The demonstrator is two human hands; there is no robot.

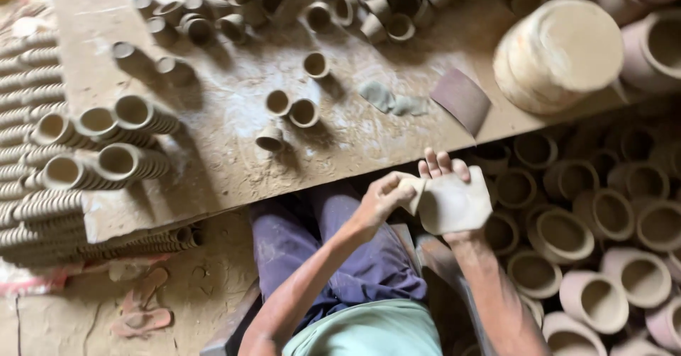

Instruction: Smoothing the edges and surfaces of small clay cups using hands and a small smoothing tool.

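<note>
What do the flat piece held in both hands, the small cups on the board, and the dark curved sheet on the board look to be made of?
The flat pale slab, held between left hand and right hand, looks like unfired clay: matte, beige, dusty. The small open cups look the same, dull grey-brown, unglazed. The dark reddish-brown curled sheet is probably sandpaper or thin leather; the picture cannot settle which.

A pale, unfired clay piece (454, 203), flat-faced and roughly squarish with rounded corners, is held up over the lap, just below the near edge of the worktop (213, 171). A small folded pale scrap (411, 185) is pressed against its left edge.
</note>
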